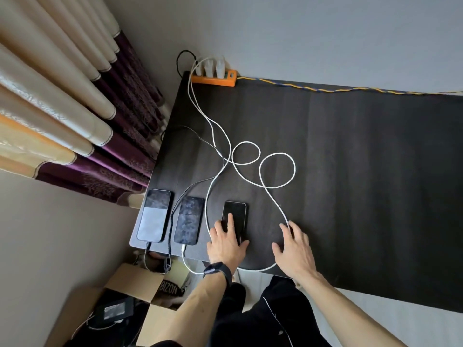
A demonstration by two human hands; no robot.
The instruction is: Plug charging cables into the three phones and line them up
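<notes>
Along the near edge of the matte dark table (350, 171), I see the left phone (155, 215) and middle phone (189, 220), glossy rectangular slabs lying parallel, my left hand (226, 242) pressing flat-fingered on the right phone (236, 214), my right hand (293, 247) spread open, touching the looped white braided cable (276, 205).

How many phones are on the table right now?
3, side by side: the left phone at the far left, the middle phone beside it, and the right phone under the left hand.
</notes>
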